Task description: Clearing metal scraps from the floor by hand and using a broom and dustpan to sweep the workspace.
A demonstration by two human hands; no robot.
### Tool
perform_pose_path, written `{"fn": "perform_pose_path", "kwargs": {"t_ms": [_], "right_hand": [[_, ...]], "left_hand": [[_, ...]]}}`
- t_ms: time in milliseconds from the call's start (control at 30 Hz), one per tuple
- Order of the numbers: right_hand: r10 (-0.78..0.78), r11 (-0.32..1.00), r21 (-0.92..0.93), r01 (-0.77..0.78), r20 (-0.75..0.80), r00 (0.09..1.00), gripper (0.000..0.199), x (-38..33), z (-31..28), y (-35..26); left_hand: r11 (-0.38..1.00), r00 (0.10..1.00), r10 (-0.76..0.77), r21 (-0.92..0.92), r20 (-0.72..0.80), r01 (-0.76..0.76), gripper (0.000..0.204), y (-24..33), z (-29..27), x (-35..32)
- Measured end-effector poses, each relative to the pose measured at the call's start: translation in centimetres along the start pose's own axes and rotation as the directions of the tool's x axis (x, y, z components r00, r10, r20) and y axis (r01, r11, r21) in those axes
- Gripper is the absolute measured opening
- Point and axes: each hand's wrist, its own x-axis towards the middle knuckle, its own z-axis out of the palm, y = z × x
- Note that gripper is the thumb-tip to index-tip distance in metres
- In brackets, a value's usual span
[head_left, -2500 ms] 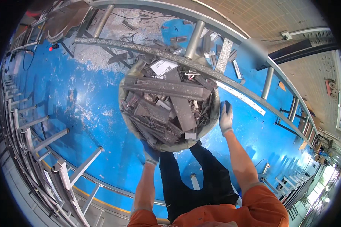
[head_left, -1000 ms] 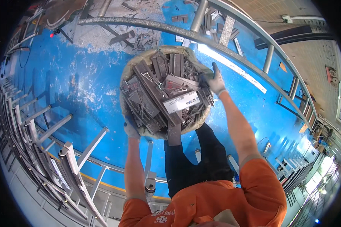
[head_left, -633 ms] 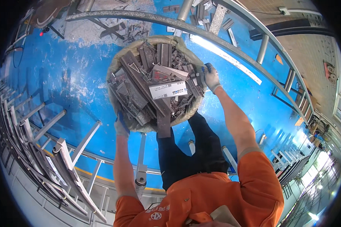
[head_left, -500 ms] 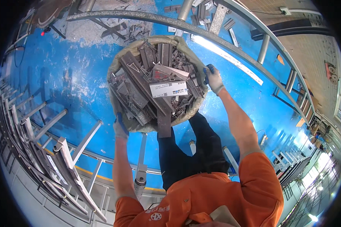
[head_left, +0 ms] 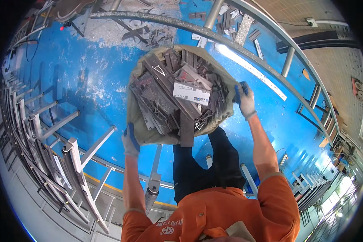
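Note:
A round olive-green fabric sack (head_left: 149, 135), packed with scrap, stands on the floor in front of my legs. Dark brown profile offcuts (head_left: 163, 82) fill it, with thin bent strips among them. On top lies a piece with a white printed face (head_left: 191, 93). One flat brown offcut (head_left: 186, 131) sticks out over the near rim. My left hand (head_left: 130, 142), in a grey and blue glove, is closed on the rim at the near left. At the right side my right hand (head_left: 245, 101), gloved alike, grips the rim too.
A grey metal frame (head_left: 161, 20) arches beyond the sack and down the right. Scrap pieces (head_left: 139, 34) litter the far floor. Racks with white bars (head_left: 94, 149) stand at the left, and a post with a roller (head_left: 152, 187) rises near my left forearm.
The near-left rim is drawn outward, so more of the sack's fabric shows there. Sack and right hand sit farther right in the view, which has itself shifted.

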Motion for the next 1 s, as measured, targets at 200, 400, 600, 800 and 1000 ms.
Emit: {"fn": "perform_pose_path", "kwargs": {"t_ms": [200, 400, 600, 800, 1000], "right_hand": [[-0.281, 0.947, -0.193, 0.256, -0.118, 0.952, 0.033, 1.1, 0.2, 4.8], [0.139, 0.984, 0.095, -0.151, 0.125, 0.982, 0.041, -1.9, -2.0, 12.8], [0.445, 0.891, -0.218, -0.397, 0.258, 0.857, 0.033, -4.2, -3.1, 19.2], [0.350, 0.896, -0.341, -0.285, 0.146, 0.925, 0.032, -9.2, -1.8, 18.0], [0.384, 0.879, -0.370, -0.302, 0.172, 0.907, 0.037, -9.8, -1.6, 10.3]], "left_hand": [[0.994, 0.992, -0.082, 0.067, -0.091, 0.089, 0.039, -4.7, -0.6, 1.2], [0.972, 0.972, -0.233, -0.022, 0.027, 0.233, 0.031, -13.1, -1.4, 2.1], [0.889, 0.909, -0.415, -0.197, 0.039, 0.414, 0.031, -16.2, -0.1, 0.6], [0.870, 0.922, -0.372, -0.305, 0.108, 0.387, 0.020, -13.4, -0.2, -4.3], [0.939, 0.952, -0.306, -0.159, 0.025, 0.306, 0.013, -10.4, 0.1, -6.2]]}}
